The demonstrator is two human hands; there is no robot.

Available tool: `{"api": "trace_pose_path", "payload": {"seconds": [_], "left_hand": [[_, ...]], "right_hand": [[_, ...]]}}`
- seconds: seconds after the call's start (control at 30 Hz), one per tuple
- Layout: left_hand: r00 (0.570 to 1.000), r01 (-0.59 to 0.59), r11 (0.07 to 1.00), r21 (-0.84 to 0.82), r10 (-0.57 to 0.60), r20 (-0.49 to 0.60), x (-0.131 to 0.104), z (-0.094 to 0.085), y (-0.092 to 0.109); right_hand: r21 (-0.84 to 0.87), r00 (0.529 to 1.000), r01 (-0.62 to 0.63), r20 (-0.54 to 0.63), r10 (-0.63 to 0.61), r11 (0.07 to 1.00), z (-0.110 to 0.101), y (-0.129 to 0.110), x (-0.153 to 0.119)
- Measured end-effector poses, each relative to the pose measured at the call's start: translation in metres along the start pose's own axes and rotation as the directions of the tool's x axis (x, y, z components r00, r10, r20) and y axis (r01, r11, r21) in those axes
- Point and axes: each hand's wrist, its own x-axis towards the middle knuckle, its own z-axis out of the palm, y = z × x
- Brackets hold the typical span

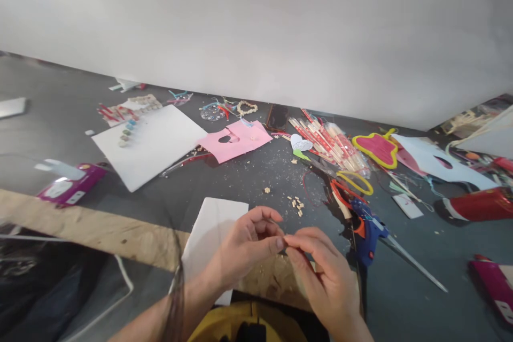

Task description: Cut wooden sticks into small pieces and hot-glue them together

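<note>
My left hand (256,243) and my right hand (320,264) meet fingertip to fingertip at the lower middle of the head view. Both are closed in a pinch around something too small to make out between them. A white sheet (212,224) lies under and beside my left hand. Just beyond the fingers, small wooden pieces (297,205) are scattered on the dark table, with one little cluster (266,191) apart from them. To the right of my right hand lies a blue glue gun (366,235) with an orange trigger.
Farther back are a white board (150,144), pink paper (240,141), a phone (277,116), red-and-white wrapped sticks (320,141) and a pink shape with yellow edging (377,149). A red can (481,204) lies at right, a purple box (72,187) at left. Scissors (348,192) lie near the glue gun.
</note>
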Motion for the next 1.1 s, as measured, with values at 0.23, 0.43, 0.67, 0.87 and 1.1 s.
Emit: {"api": "trace_pose_path", "payload": {"seconds": [0.23, 0.43, 0.67, 0.87, 1.1], "left_hand": [[1.0, -0.001, 1.0, -0.001, 0.001, 0.007, -0.002, 0.001, -0.001], [0.999, -0.034, 0.999, -0.005, 0.034, -0.014, -0.001, -0.007, 0.001], [0.987, -0.125, 0.992, -0.005, 0.124, -0.098, 0.001, -0.024, 0.01], [0.977, -0.144, 0.99, -0.004, 0.141, -0.161, 0.002, -0.026, 0.015], [0.987, -0.113, 0.993, -0.04, 0.107, -0.117, -0.001, -0.019, 0.012]], "right_hand": [[-0.034, 0.999, -0.046, -0.004, 0.046, 0.998, 0.002, -0.002, 0.002], [0.097, 0.958, -0.201, -0.191, 0.216, 0.975, -0.009, 0.011, -0.007], [-0.028, 0.887, -0.371, -0.305, 0.346, 0.928, -0.042, 0.023, -0.027], [-0.301, 0.918, -0.395, -0.15, 0.366, 0.868, -0.04, 0.026, -0.029], [-0.223, 0.987, -0.135, 0.055, 0.15, 0.966, -0.003, 0.018, -0.002]]}}
